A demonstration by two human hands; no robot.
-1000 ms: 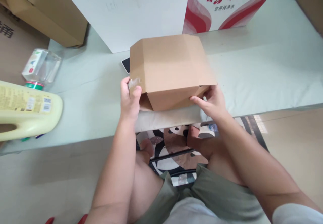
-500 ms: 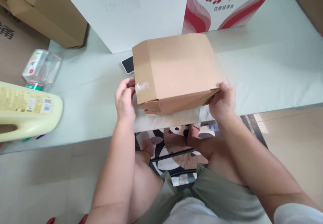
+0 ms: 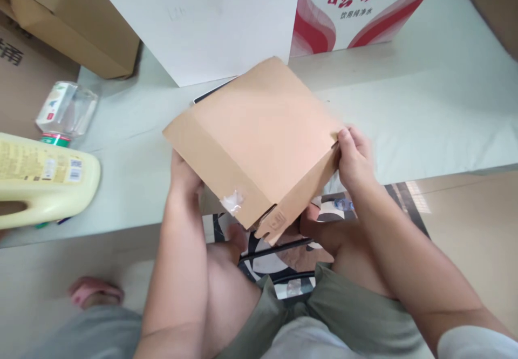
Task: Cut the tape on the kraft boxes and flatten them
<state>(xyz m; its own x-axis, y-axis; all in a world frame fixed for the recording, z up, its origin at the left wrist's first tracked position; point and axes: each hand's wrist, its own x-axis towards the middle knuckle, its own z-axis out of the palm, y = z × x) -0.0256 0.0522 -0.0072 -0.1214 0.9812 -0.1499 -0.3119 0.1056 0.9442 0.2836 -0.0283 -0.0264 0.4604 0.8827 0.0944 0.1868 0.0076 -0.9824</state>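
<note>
A brown cardboard box (image 3: pixel 259 127) is held at a slant above the table's front edge, one corner pointing down toward my lap. My right hand (image 3: pixel 355 156) grips its right corner, thumb on top. At the left side my left hand (image 3: pixel 185 174) reaches under the box, its fingers hidden behind the cardboard. A scrap of clear tape (image 3: pixel 233 201) sticks to the left flap, and a notched tab (image 3: pixel 272 224) juts out at the near corner. Partly covered by the box, a dark phone-like device (image 3: pixel 210 92) lies on the table.
Behind the box stand a large white carton (image 3: pixel 202 24) and a red-and-white printed carton (image 3: pixel 356 16). To the left are a clear plastic bottle (image 3: pixel 68 108), a pale yellow jug (image 3: pixel 48 181) and a brown carton (image 3: pixel 93 29). Another person's foot in a pink shoe (image 3: pixel 95 290) shows at lower left.
The box has turned, its left end swinging toward me and its near left corner dropping. My left hand has slid under the left side. A person's leg and pink shoe have appeared at lower left.
</note>
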